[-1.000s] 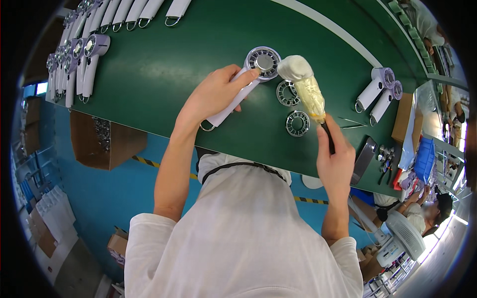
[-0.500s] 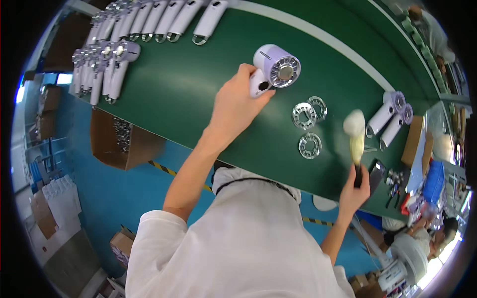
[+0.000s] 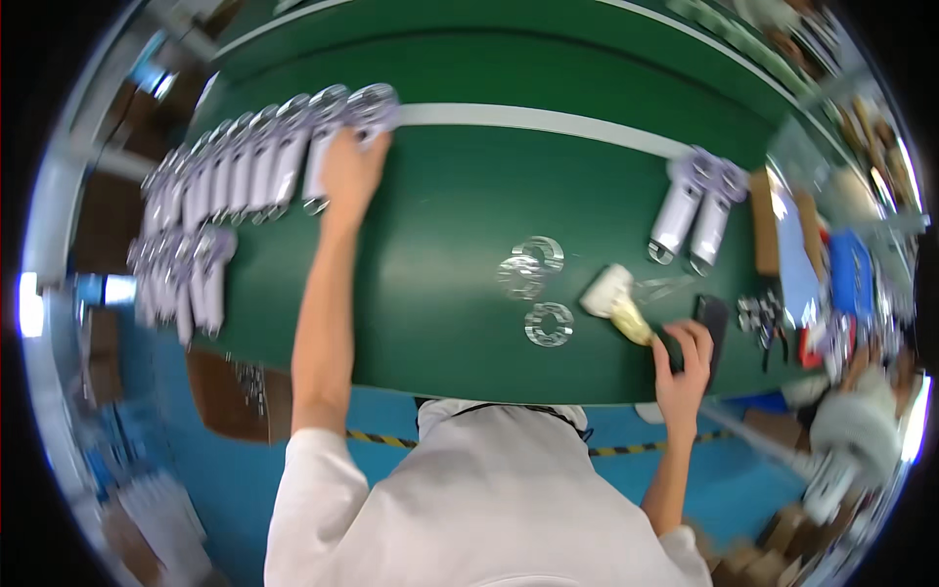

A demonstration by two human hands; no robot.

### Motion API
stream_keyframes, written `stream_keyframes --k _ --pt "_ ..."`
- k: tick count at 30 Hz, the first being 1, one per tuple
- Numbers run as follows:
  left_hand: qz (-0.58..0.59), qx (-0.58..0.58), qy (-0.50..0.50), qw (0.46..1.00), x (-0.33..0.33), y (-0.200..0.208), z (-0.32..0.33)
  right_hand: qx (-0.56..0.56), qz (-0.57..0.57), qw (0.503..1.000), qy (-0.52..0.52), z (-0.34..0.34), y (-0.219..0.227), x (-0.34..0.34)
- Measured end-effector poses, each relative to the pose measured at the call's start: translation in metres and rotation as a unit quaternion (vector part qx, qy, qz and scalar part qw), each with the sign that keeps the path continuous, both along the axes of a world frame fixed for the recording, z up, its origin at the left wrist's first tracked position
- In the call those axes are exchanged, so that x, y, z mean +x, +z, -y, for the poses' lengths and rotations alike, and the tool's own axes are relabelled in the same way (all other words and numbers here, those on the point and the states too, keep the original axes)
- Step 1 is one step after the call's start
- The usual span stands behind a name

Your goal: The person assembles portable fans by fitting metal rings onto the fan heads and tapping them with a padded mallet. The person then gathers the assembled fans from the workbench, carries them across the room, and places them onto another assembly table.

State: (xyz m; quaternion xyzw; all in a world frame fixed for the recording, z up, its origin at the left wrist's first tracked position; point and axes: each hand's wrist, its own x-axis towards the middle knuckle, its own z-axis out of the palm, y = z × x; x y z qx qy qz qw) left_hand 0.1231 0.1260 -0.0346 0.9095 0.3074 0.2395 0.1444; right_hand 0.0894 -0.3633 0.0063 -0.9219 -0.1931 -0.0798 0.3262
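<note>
My left hand point(image 3: 352, 176) is closed round the handle of a white and lilac handheld fan point(image 3: 374, 106), at the right end of a row of similar fans point(image 3: 259, 171). Its fingers hide most of that handle. My right hand point(image 3: 685, 367) is curled over the dark handle of a soft brush with a pale, bushy head point(image 3: 610, 291), which rests on the green table point(image 3: 450, 225). Between the hands lie three clear, ring-shaped parts point(image 3: 549, 324), two of them overlapping. Motion blurs the picture somewhat.
A second fan group point(image 3: 186, 279) stands at the left edge. Two fans point(image 3: 677, 215) lie at the right, near a cardboard box point(image 3: 765, 225), a blue bin point(image 3: 851, 274) and pliers point(image 3: 773, 333). A dark flat object point(image 3: 714, 328) lies beside my right hand. Below left is an open carton point(image 3: 220, 396).
My left hand has carried the fan leftward to the row's end. My right hand has lowered the raised brush onto the table. The view has turned, shifting the whole scene.
</note>
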Motion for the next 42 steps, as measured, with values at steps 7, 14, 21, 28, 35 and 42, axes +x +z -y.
stream_keyframes --k 7,14,21,28,35,42 --pt "-0.053 0.031 0.003 0.998 -0.009 0.016 -0.005 0.010 -0.006 0.994 -0.108 -0.046 0.017 0.079" --pt "0.071 0.070 -0.033 0.994 -0.055 0.043 0.055 -0.123 -0.030 0.977 -0.173 -0.072 -0.027 0.140" --pt "0.116 -0.411 -0.209 0.880 -0.056 0.049 0.155 0.023 -0.023 0.999 -0.011 -0.125 0.024 0.059" --pt "0.162 -0.670 -0.196 0.697 -0.082 0.043 0.188 0.102 -0.072 0.971 0.202 -0.168 0.012 -0.014" --pt "0.103 -0.719 -0.139 0.673 -0.143 0.040 0.152 0.006 -0.056 0.987 0.153 -0.149 0.000 0.011" --pt "0.102 -0.746 -0.163 0.638 -0.154 0.040 0.154 0.003 -0.100 0.983 0.153 -0.160 -0.018 0.019"
